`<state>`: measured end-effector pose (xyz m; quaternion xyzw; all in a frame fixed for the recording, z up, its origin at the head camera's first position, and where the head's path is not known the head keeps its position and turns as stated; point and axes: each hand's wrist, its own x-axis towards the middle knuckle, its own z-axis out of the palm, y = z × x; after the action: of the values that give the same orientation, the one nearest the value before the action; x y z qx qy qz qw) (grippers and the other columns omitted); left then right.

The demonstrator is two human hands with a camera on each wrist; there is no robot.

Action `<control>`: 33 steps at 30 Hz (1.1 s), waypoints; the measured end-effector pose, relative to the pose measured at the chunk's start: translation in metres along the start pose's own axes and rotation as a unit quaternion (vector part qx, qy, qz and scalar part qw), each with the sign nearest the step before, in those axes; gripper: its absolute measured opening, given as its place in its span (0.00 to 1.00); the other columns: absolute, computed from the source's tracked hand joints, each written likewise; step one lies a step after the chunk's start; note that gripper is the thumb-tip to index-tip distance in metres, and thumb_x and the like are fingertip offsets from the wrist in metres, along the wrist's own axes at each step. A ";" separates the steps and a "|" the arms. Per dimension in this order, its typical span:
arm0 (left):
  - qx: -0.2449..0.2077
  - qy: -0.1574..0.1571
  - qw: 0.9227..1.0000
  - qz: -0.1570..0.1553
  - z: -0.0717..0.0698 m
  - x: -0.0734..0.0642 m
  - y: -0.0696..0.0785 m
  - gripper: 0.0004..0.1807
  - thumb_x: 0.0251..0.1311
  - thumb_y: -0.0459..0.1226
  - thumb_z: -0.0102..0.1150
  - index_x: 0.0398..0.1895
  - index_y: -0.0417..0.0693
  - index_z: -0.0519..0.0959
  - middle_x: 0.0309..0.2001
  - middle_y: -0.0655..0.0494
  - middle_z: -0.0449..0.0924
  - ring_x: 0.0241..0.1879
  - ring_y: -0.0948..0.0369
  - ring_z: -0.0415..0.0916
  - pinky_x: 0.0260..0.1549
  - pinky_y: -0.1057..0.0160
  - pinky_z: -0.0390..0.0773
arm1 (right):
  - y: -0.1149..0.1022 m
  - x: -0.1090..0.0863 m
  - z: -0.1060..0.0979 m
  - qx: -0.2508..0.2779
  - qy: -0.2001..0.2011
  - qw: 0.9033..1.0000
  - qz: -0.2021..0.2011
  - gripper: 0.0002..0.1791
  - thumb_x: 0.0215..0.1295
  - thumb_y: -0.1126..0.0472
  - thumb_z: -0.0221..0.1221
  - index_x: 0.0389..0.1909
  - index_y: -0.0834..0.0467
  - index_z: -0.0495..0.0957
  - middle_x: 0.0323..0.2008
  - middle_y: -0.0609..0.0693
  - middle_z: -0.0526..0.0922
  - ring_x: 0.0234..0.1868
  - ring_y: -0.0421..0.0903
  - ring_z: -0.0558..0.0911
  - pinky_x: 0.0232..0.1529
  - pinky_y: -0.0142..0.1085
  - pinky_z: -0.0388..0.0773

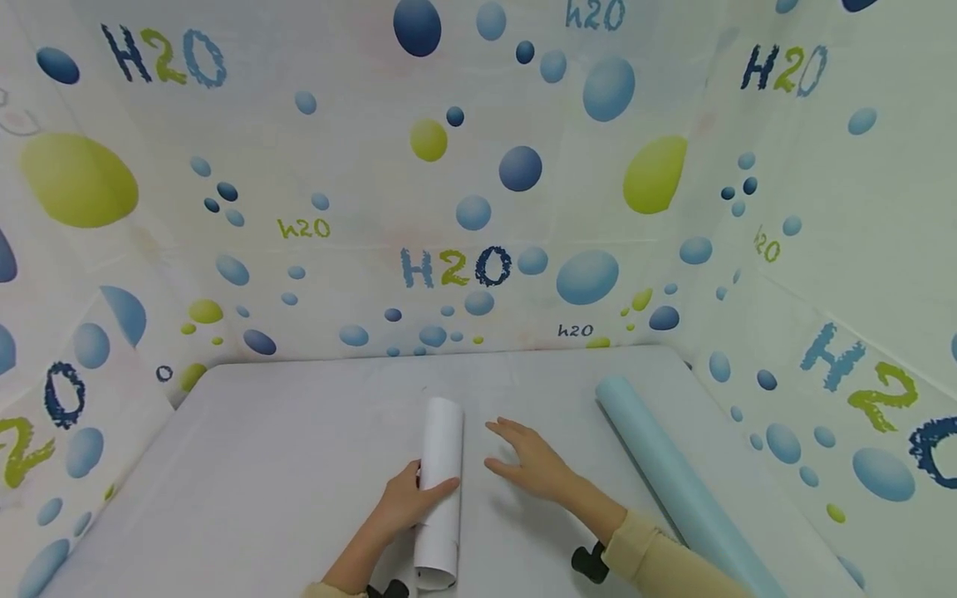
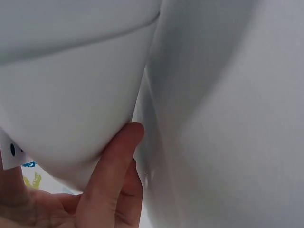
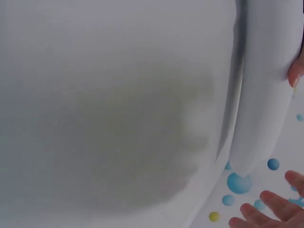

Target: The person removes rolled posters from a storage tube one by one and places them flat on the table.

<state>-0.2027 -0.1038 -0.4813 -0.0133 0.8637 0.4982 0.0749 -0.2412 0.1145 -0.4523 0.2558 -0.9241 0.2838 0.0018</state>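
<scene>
A white paper roll (image 1: 441,465) lies lengthwise on the table, pointing away from me. My left hand (image 1: 414,501) grips it around the middle, thumb over the top and fingers at its left side. In the left wrist view the thumb (image 2: 111,173) presses on the roll's smooth surface, where the edge of a paper layer shows as a line. My right hand (image 1: 534,461) hovers to the right of the roll, apart from it, with fingers spread and nothing in them. In the right wrist view its fingertips (image 3: 273,206) show near the roll's far end.
A long light blue roll (image 1: 688,490) lies slantwise on the white table (image 1: 299,440), to the right of my right arm. Walls printed with bubbles and "H2O" lettering (image 1: 456,267) enclose the table at the back and both sides.
</scene>
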 end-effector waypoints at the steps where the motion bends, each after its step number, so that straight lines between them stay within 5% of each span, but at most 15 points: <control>1: 0.001 0.003 1.000 0.000 0.001 0.000 0.000 0.48 0.49 0.57 0.61 0.59 0.25 0.59 0.44 0.33 0.74 0.38 0.47 0.77 0.29 0.48 0.79 | -0.002 0.002 0.002 0.003 -0.003 1.000 -0.007 0.31 0.62 0.46 0.54 0.64 0.55 0.64 0.64 0.56 0.62 0.64 0.56 0.63 0.59 0.54 0.62; 17: 0.033 0.024 0.998 0.046 0.003 0.003 0.001 0.41 0.53 0.52 0.60 0.53 0.22 0.65 0.38 0.36 0.76 0.32 0.52 0.77 0.25 0.55 0.79 | -0.020 0.021 0.033 0.025 -0.026 0.992 -0.119 0.28 0.65 0.42 0.49 0.62 0.51 0.67 0.67 0.52 0.59 0.67 0.62 0.53 0.60 0.60 0.55; 26: 0.103 0.046 0.993 0.042 0.005 0.001 0.004 0.49 0.52 0.52 0.60 0.59 0.17 0.55 0.50 0.20 0.64 0.44 0.35 0.71 0.35 0.43 0.77 | -0.019 0.018 0.044 0.015 -0.050 0.994 -0.100 0.24 0.67 0.45 0.48 0.60 0.50 0.70 0.67 0.49 0.59 0.68 0.57 0.53 0.64 0.53 0.53; 33: 0.135 0.048 0.986 0.081 0.006 0.002 0.004 0.55 0.46 0.52 0.65 0.65 0.25 0.49 0.58 0.26 0.57 0.54 0.35 0.60 0.40 0.40 0.73 | -0.019 0.016 0.046 0.003 -0.041 0.994 -0.096 0.25 0.67 0.43 0.46 0.60 0.50 0.70 0.67 0.49 0.59 0.68 0.56 0.52 0.63 0.53 0.54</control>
<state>-0.2040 -0.0965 -0.4807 0.0429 0.9237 0.3807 -0.0064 -0.2394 0.0691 -0.4790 0.3553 -0.8936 0.2741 -0.0099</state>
